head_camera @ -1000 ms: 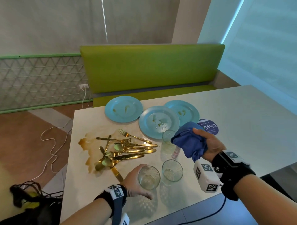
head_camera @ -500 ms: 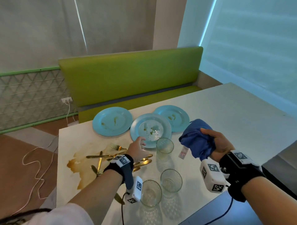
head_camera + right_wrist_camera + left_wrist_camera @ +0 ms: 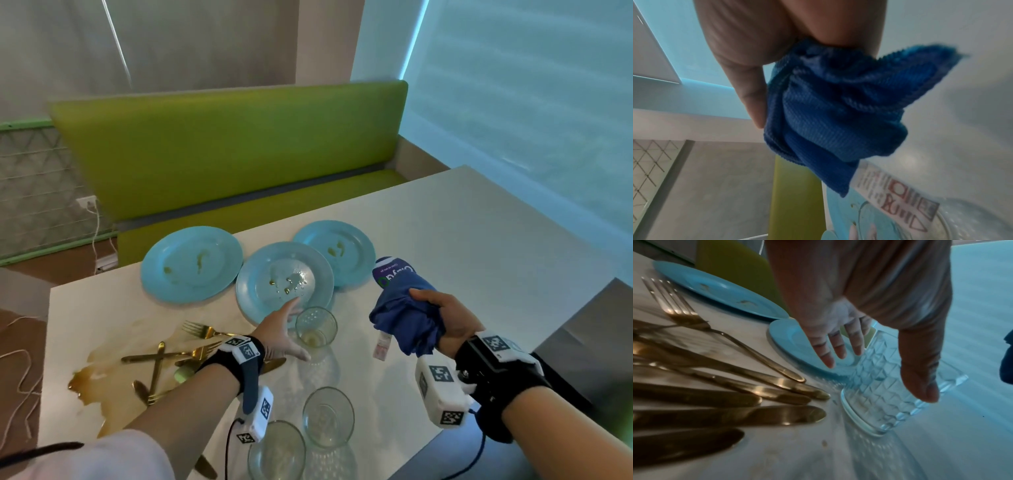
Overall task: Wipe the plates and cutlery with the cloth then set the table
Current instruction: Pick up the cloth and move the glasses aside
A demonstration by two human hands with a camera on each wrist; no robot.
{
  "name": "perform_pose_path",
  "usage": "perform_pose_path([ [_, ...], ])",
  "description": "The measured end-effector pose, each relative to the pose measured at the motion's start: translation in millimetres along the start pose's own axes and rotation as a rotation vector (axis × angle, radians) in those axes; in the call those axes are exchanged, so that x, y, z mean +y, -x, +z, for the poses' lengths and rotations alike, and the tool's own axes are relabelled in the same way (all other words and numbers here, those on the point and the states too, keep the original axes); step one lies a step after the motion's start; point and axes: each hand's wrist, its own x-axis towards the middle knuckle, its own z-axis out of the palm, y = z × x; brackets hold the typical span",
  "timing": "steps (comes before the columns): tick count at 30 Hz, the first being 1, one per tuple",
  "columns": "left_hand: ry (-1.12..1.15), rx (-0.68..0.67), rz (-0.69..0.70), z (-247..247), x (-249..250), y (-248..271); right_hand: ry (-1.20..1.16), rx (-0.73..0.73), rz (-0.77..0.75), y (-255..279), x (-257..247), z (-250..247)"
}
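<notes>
While right hand (image 3: 452, 318) grips cloth (image 3: 404, 315), left hand (image 3: 281, 335) fingers spread beside glass (image 3: 315, 327), at plate (image 3: 284, 284) edge.

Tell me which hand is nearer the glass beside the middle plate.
Left. The left hand is open right at the glass, fingers spread on either side of it. The right hand is off to the glass's right, gripping the blue cloth above the table.

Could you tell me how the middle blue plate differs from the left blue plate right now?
The middle plate holds wet droplets; the left plate bears dry yellowish smears. The left hand reaches over the middle plate's near rim; nothing touches the left plate. Both are round, blue, dirty and unwiped.
</notes>
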Motion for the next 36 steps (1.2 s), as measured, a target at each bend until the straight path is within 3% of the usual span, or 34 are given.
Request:
perform_pose_path([
  [12,-0.034,-0.024,0.107,3,-12,-25,0.138,0.024,0.094,-9,1,18],
  [20,-0.129,-0.020,0.134,-2,-10,-23,0.187,0.014,0.017,-4,1,25],
  [26,0.097,0.092,0.193,-27,15,-4,0.352,0.029,-0.262,7,-9,45],
  [30,0.199,0.236,0.299,-38,46,17,0.702,-0.042,-0.606,25,-17,84],
  [34,0.294,0.260,0.409,-45,71,39,1.332,-0.319,-1.041,48,6,118],
  [36,0.261,0.212,0.407,-50,76,52,1.503,-0.536,-0.956,61,7,123],
])
